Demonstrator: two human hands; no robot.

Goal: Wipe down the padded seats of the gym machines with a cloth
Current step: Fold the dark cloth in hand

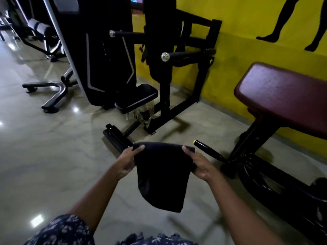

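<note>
Dark, soft fabric hangs between the person's two hands: a navy or black woven cloth [161,175], its exact shade hard to tell in the dim light. The left hand [128,160] pinches one top corner with the thumb over the fold. The right hand [197,162] pinches the other, so the upper edge is stretched level. The rest droops freely above the glossy grey tiled floor [53,147], touching no machine.

The cloth looks light and limp, with no stiffness of its own. It will likely bunch or slip unless folded into a pad and pressed flat under a palm.

The wide maroon padded bench seat [283,98] stands near on the right, beside the yellow painted wall [247,32]. The small black padded seat [138,98] of a black weight machine sits farther ahead. Neither is yet being wiped. Their smooth covering should let the cloth glide easily.
</note>
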